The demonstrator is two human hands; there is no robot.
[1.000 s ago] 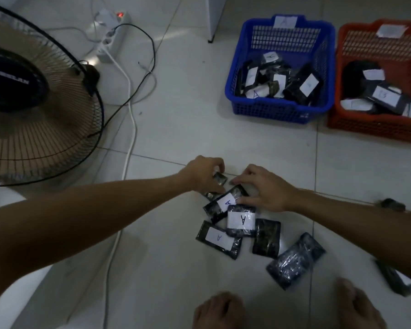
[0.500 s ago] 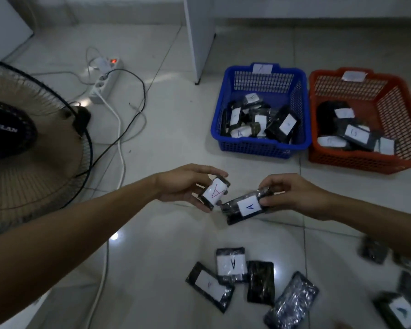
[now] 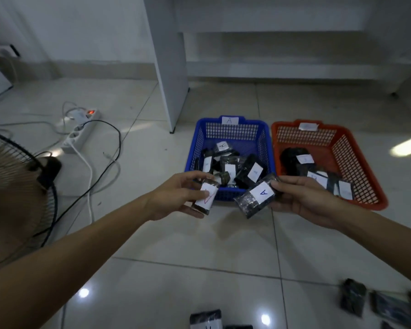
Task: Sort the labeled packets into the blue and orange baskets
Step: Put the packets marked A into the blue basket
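Observation:
My left hand [image 3: 176,197] pinches a small dark packet [image 3: 205,197] with a white label marked A in red. My right hand [image 3: 304,198] grips a larger dark packet [image 3: 256,197] labelled A in blue. Both packets hang just in front of the near rim of the blue basket [image 3: 199,143], which carries an A tag and holds several labelled packets. The orange basket [image 3: 365,186] stands right beside it on the right and also holds several packets. Loose packets [image 3: 352,298] lie on the floor at the bottom right, and another packet [image 3: 205,319] at the bottom edge.
A standing fan [image 3: 12,186] fills the left side. A white power strip [image 3: 81,134] with cables [image 3: 90,172] trailing across the tiles lies behind it. A white furniture panel [image 3: 169,67] stands behind the baskets.
Both hands lifted a packet each off the floor pile and carried them forward to the front of the blue basket. The view tilted up, so the floor pile dropped to the bottom edge.

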